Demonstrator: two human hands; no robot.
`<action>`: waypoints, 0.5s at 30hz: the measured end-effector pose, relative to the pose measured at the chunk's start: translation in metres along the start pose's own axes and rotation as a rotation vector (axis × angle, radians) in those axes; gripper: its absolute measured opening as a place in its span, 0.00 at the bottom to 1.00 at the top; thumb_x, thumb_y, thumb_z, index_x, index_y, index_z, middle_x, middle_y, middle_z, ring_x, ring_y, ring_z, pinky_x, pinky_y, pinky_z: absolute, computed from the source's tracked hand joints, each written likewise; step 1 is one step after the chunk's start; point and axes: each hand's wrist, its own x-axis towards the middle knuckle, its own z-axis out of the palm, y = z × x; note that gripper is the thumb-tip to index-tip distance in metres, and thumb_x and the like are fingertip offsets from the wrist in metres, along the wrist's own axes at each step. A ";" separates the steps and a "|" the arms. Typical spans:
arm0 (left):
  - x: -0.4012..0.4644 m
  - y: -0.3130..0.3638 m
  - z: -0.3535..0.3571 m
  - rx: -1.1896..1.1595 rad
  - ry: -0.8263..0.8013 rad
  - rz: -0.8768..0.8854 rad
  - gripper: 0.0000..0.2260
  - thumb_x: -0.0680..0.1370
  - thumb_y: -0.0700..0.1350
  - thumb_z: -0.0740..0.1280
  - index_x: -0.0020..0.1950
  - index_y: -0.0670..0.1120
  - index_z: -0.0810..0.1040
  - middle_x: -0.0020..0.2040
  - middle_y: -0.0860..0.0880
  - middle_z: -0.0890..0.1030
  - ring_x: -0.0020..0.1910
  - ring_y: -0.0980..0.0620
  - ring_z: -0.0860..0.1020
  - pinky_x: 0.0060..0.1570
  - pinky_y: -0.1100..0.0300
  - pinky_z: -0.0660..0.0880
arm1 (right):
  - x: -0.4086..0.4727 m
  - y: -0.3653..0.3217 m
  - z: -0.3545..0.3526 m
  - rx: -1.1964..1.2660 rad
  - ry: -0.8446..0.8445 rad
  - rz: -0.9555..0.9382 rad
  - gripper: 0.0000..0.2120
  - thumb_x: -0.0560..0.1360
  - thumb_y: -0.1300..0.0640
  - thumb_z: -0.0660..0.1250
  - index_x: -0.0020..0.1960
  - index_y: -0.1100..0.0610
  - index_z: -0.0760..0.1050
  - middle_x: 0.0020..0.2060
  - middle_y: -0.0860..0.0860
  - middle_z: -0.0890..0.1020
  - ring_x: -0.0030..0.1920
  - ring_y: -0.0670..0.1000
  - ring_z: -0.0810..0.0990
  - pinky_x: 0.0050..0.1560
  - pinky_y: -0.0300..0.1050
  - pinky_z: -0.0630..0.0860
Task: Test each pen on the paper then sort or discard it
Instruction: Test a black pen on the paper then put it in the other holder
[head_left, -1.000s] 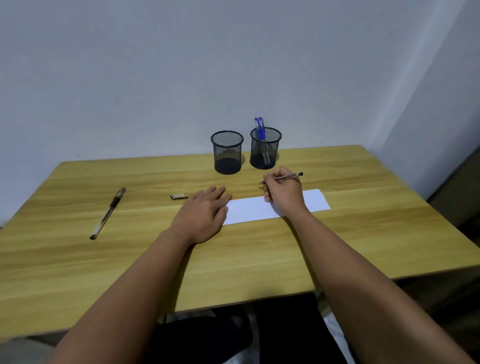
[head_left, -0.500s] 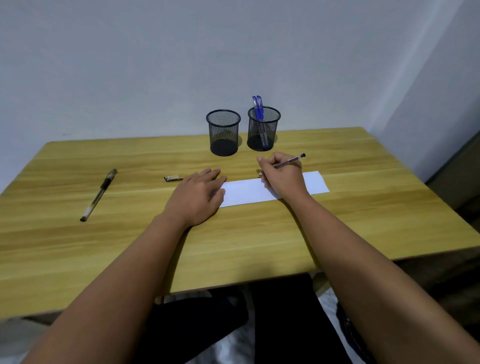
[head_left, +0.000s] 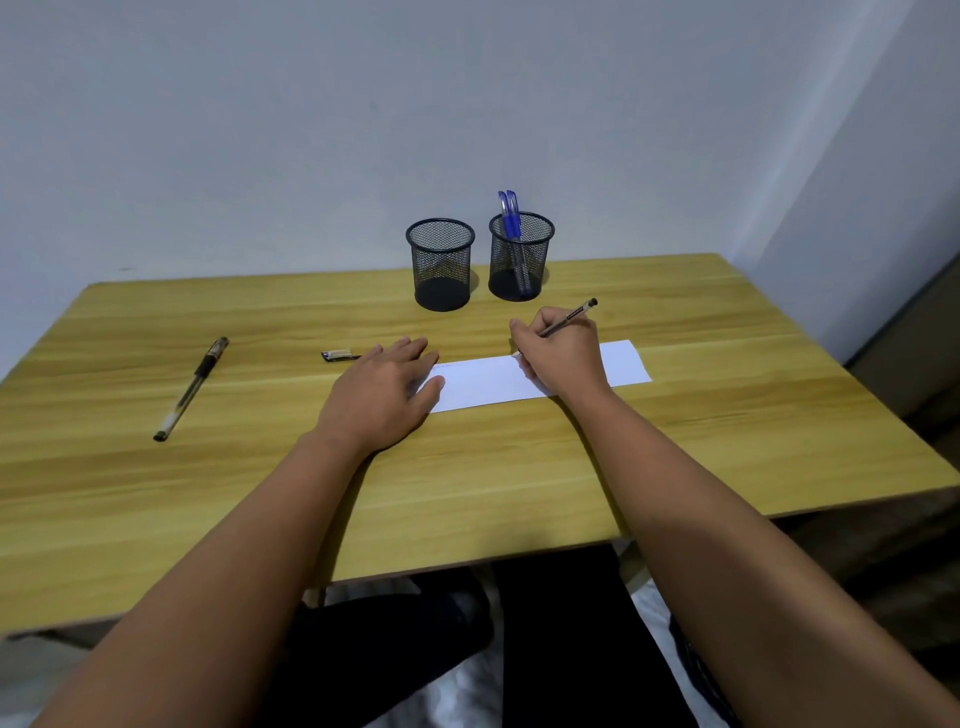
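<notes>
A person sits at a wooden tabletop (head_left: 519, 467), both bare forearms stretched forward. The right hand (head_left: 563, 358) grips a pen (head_left: 569, 318) in writing pose, its tip down on a white strip of paper (head_left: 623, 364). The left hand (head_left: 382, 392) lies flat, fingers (head_left: 415, 348) spread, pinning the paper's left end. Just beyond those fingers lies a pen cap (head_left: 340, 355). Well off to the left, a capped black pen (head_left: 191, 387) rests on the wood. At the far edge stand two black mesh cups: the left cup (head_left: 440, 262) looks empty, the right cup (head_left: 521, 257) holds blue pens (head_left: 509, 213).
</notes>
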 end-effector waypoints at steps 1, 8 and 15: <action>0.000 0.000 0.000 -0.002 0.002 -0.001 0.21 0.83 0.54 0.60 0.75 0.49 0.72 0.79 0.50 0.66 0.79 0.52 0.60 0.78 0.51 0.55 | 0.001 0.000 0.000 -0.007 0.010 0.002 0.21 0.78 0.54 0.74 0.31 0.54 0.70 0.27 0.61 0.79 0.29 0.58 0.82 0.32 0.51 0.79; 0.000 0.000 0.000 0.001 0.006 -0.001 0.21 0.83 0.54 0.60 0.75 0.49 0.72 0.79 0.49 0.66 0.79 0.52 0.60 0.78 0.51 0.55 | 0.000 0.001 0.000 -0.005 0.012 -0.002 0.16 0.79 0.56 0.73 0.35 0.57 0.72 0.34 0.69 0.81 0.28 0.54 0.82 0.31 0.47 0.79; 0.000 -0.001 0.000 -0.002 0.008 0.001 0.21 0.83 0.54 0.60 0.75 0.49 0.73 0.78 0.49 0.67 0.79 0.51 0.61 0.78 0.51 0.56 | 0.002 0.004 0.001 -0.060 -0.010 -0.023 0.18 0.79 0.54 0.75 0.34 0.58 0.74 0.29 0.62 0.82 0.26 0.53 0.79 0.30 0.48 0.77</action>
